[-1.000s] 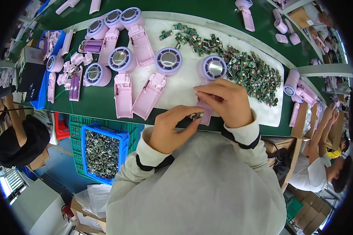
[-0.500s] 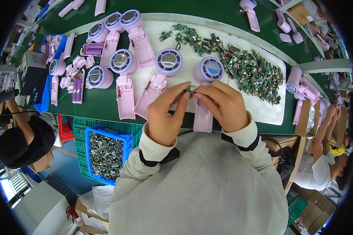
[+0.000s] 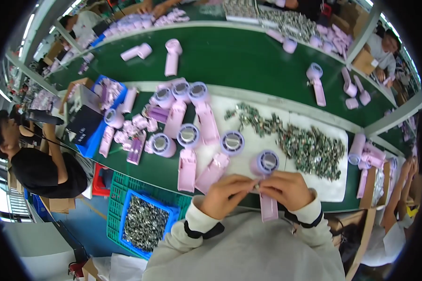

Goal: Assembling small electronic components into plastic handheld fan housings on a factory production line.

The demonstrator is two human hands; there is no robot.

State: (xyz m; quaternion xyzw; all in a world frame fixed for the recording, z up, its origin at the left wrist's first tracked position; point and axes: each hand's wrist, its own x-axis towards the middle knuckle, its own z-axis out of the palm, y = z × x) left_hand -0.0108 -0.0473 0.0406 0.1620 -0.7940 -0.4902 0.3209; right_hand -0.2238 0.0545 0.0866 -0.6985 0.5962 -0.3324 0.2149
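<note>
My left hand and my right hand meet at the table's near edge, thumbs and fingertips pinched together on a small circuit board. The fingers hide most of the board. Right beneath them lies an open pink handle shell with a lilac round fan head at its far end. To the left are more fan heads, such as one with a shiny round centre, with open pink handles. A heap of green circuit boards spreads on the white foam sheet beyond my right hand.
A blue tray and purple-cored handle parts occupy the table's left. Below stands a blue crate full of small parts. Beyond the frame bar, a green conveyor carries pink fans. A person in black sits at left; others work around.
The view has tilted upward, bringing the far conveyor and more people into sight. Both hands stay together over the pink handle, still pinching the small board.
</note>
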